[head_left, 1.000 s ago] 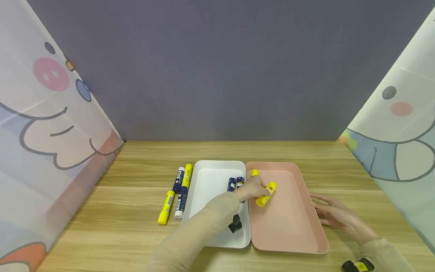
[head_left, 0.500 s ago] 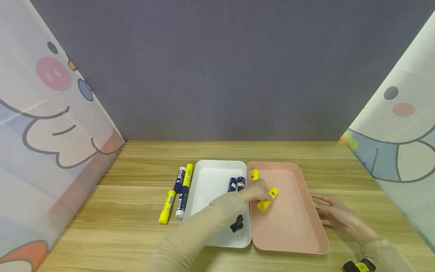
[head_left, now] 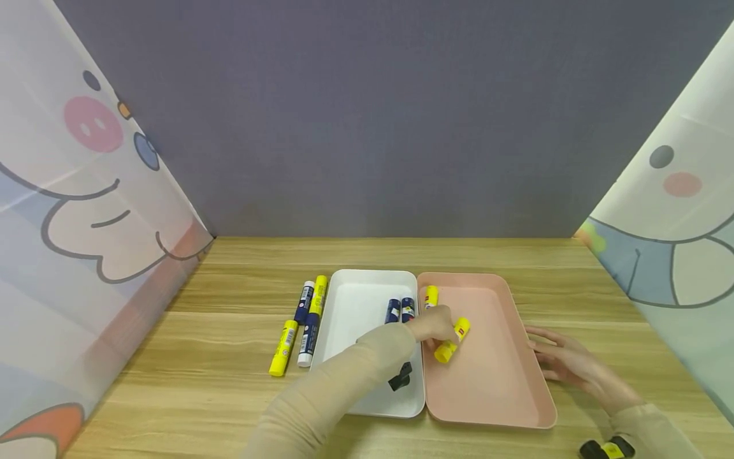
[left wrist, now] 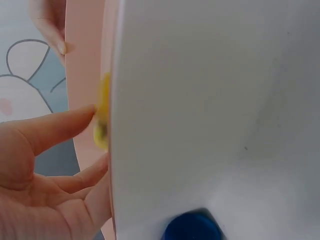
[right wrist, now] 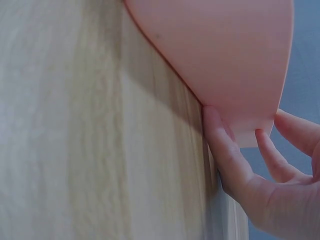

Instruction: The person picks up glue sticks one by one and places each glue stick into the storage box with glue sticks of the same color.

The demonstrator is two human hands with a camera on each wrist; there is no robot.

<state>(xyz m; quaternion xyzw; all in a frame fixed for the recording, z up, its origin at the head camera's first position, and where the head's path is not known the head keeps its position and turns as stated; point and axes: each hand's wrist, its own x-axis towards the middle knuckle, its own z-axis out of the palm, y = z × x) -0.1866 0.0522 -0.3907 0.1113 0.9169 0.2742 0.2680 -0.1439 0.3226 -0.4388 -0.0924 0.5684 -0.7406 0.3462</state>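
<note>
My left hand (head_left: pixel 436 323) reaches over the white tray into the pink tray (head_left: pixel 487 382). It pinches a yellow glue stick (head_left: pixel 460 330), which lies slanted low over the pink floor; its lower middle is partly behind the fingers. In the left wrist view, the thumb (left wrist: pixel 75 120) lies against the blurred yellow stick (left wrist: pixel 102 112). Another yellow glue stick (head_left: pixel 431 295) is in the pink tray's upper left corner, partly covered by the hand. My right hand (head_left: pixel 564 360) rests its fingertips on the pink tray's right outer wall, seen also in the right wrist view as a pink wall (right wrist: pixel 235 65).
The white tray (head_left: pixel 358 280) stands against the pink one, with blue glue sticks (head_left: pixel 392 310) along its right side. Left of it on the wooden table (head_left: pixel 172 382) lie yellow glue sticks (head_left: pixel 283 347) and blue ones with white caps (head_left: pixel 308 341). A grey panel (head_left: pixel 367 127) rises behind.
My left hand has come slightly nearer and lower with the yellow glue stick, uncovering more of the upper one. My right hand stays at the pink tray's side.
</note>
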